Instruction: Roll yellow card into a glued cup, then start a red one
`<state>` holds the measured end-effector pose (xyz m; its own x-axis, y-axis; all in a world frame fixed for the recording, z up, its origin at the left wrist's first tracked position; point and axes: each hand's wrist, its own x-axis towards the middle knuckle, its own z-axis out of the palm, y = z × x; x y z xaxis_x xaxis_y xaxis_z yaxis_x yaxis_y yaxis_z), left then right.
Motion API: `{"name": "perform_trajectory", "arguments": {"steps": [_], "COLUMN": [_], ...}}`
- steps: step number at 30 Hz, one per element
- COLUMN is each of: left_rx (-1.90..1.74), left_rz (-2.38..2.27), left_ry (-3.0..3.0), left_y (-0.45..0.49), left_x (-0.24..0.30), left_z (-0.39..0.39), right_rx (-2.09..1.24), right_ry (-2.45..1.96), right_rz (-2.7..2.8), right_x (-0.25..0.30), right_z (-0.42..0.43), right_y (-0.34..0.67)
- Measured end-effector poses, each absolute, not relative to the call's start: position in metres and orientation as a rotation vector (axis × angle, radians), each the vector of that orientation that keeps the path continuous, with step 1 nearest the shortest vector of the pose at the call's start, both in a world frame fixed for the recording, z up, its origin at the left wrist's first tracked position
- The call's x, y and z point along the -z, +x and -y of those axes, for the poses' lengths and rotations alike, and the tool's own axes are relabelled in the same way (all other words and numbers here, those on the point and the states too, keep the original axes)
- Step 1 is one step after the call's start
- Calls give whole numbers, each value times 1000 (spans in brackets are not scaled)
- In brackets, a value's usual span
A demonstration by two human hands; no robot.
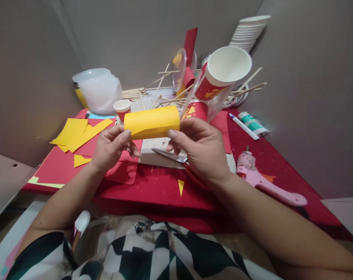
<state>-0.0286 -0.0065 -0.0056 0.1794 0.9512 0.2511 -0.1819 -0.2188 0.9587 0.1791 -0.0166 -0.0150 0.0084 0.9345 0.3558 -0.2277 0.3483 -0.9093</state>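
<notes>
Between my two hands a yellow paper tube (pixel 151 118) is held level above the table, its long seam facing me. My left hand (pixel 112 144) pinches the tube's left end between thumb and fingers. At the other end, my right hand (pixel 201 146) grips the tube the same way, thumb on the lower edge. Below lie scissors (pixel 172 156) with the blades pointing left over a pale board (pixel 153 155); my right hand partly hides their handles. A small yellow paper scrap (pixel 180 187) rests on the red cloth nearer to me.
Yellow paper pieces (pixel 77 134) lie on red sheets at the left. Behind stand a small paper cup (pixel 123 107), a plastic bowl (pixel 97 89), thin sticks (pixel 135 93) and joined red-and-white cups (pixel 220 74). A pink glue gun (pixel 266 182) and a marker (pixel 243 126) lie right.
</notes>
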Motion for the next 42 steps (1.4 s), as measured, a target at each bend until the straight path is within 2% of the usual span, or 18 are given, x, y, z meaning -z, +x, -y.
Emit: {"name": "perform_trajectory", "arguments": {"steps": [7,12,14,16,20,24,28,34,42], "left_rx": [-1179,-1674,-1769,-1639,-1141,-922,-875,-1190,-1157], "left_rz": [-918,-998,-942,-918,-901,-855,-871,-1018,-1085], "left_ry": [1292,1489,1565,1596,1620,1556,1559,1719,1960], "left_y": [-36,-48,-46,-39,-28,-29,-31,-29,-25], "left_x": [5,-5,-8,-10,-7,0,3,3,4], "left_z": [-2,-4,1,8,17,14,12,13,18], "right_rx": [-1098,-1250,-1294,-1321,-1321,-1322,-1167,-681,-454], "right_ry": [-771,-748,-727,-703,-668,-655,-676,-772,-828], "right_rz": [1259,1365,1470,1573,1705,1695,1693,1834,2162], "right_x": [18,13,13,13,16,19,20,17,23], "right_z": [12,17,19,21,23,21,21,28,28], "right_y": [180,183,184,184,183,183,181,179,176]}}
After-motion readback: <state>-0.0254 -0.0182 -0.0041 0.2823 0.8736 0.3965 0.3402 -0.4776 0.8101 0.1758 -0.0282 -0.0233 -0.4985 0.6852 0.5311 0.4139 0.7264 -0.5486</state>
